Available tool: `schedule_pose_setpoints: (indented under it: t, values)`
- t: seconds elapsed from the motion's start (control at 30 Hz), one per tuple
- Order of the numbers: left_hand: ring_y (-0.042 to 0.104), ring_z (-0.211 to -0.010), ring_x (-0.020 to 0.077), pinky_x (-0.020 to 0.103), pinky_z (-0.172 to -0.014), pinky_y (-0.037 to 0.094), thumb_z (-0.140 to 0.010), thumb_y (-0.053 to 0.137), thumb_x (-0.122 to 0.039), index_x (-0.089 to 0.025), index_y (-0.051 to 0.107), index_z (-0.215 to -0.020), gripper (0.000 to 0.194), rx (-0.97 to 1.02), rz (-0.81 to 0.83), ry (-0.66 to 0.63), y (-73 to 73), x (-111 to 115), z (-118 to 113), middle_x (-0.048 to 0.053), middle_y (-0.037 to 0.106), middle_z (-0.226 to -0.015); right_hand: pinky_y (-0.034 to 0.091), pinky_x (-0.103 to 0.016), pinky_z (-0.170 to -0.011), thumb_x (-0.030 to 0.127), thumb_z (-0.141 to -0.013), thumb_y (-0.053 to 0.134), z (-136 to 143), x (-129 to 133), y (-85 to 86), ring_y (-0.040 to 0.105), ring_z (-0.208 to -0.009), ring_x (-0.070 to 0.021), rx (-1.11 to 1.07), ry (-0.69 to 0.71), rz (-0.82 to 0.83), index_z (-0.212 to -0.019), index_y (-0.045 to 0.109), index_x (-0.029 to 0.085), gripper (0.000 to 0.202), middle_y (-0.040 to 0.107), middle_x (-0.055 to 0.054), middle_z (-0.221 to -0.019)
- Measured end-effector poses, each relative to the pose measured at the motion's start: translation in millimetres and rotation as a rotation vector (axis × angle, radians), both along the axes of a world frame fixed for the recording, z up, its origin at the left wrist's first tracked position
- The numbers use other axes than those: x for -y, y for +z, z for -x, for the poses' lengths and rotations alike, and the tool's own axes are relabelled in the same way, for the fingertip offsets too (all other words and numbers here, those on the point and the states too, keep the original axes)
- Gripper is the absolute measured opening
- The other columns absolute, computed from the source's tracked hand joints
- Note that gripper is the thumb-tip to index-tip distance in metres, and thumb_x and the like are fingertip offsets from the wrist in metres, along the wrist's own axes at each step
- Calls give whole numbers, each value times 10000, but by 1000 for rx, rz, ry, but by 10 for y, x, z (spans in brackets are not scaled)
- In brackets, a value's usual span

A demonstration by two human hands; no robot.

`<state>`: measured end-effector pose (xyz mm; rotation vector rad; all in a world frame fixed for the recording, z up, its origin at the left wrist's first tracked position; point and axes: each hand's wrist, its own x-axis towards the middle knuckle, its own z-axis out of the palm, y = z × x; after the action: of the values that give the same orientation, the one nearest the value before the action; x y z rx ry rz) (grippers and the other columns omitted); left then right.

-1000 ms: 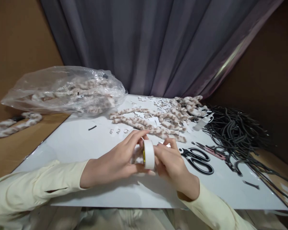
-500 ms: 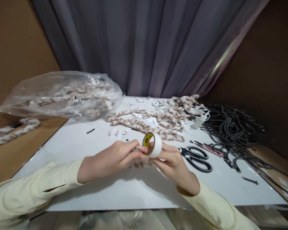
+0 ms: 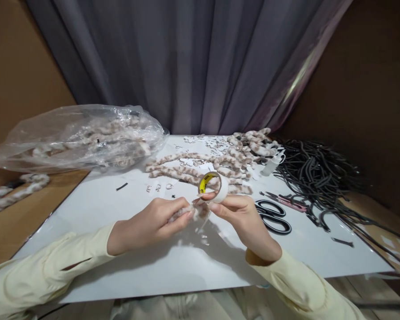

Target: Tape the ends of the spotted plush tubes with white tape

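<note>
My left hand point(image 3: 160, 221) pinches a furry white-and-brown strip point(image 3: 182, 212) between thumb and fingers above the table. Close beside it, my right hand point(image 3: 240, 218) is closed on a roll of white tape point(image 3: 223, 189), whose inner ring is yellow with print. One finger of that hand passes through the ring. A blurred end of the furry piece hangs between my two hands, and I cannot tell whether tape is stuck to it. Behind the roll, several similar furry strips point(image 3: 173, 170) lie on the white table point(image 3: 146, 271).
Black-handled scissors point(image 3: 274, 224) and pink-handled snips point(image 3: 291, 202) lie to the right, near a heap of black cords point(image 3: 316, 173). A clear bag point(image 3: 63, 133) of furry pieces is at the back left. Metal rings point(image 3: 158, 187), a small white bottle point(image 3: 271, 164) and a furry pile point(image 3: 253, 140) also lie there.
The tape roll has tilted and risen slightly. My hands have come a little apart, and the furry end between them has moved. The whole view has shifted slightly.
</note>
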<state>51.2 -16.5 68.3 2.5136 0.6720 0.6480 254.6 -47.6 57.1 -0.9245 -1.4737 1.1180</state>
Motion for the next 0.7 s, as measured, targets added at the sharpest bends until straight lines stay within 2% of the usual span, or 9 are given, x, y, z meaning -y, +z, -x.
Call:
schedule_pose_setpoints:
  t: [0.2,0.27,0.37,0.5,0.6,0.7]
  values:
    - [362,-464,45,161,-475,291,-905,379,-216,-157,458,-697,230,17,49,27,-7,-13,-3,-67,401,-563,524,-268,-800,242,-797,643,11,28,25,664,-908,-182,27,-4,-67,-905,732,269,143,715,1,-961]
    - [365,-468,47,166,-476,291,-903,379,-221,-152,467,-698,234,26,65,47,-5,2,-4,-62,409,-565,521,-266,-780,211,-798,642,5,37,35,667,-872,-174,69,-15,-204,-899,733,259,145,723,-4,-927]
    - [351,-457,49,172,-461,283,-902,378,-241,-145,484,-698,249,44,97,70,4,39,-4,-59,407,-555,486,-286,-789,149,-805,627,2,71,48,650,-854,-162,202,-33,-542,-935,717,246,186,725,-14,-885]
    - [388,-466,58,172,-465,304,-908,373,-267,-146,496,-701,270,95,168,119,19,81,-5,-54,423,-546,423,-370,-795,85,-828,533,32,163,-9,591,-1001,-213,532,-43,-891,-979,680,191,235,691,-89,-946]
    - [450,-506,72,175,-490,344,-915,367,-263,-142,515,-746,255,122,176,124,17,81,-7,-30,495,-598,393,-400,-830,58,-820,502,64,243,-84,480,-1187,-256,802,-96,-1033,-987,657,151,246,648,-164,-1073]
    - [440,-487,73,175,-483,352,-914,366,-217,-148,507,-781,205,162,29,110,-6,42,-3,-31,497,-600,379,-442,-882,82,-818,516,35,298,-67,348,-1297,-301,919,-63,-1027,-978,649,151,219,508,-214,-1285]
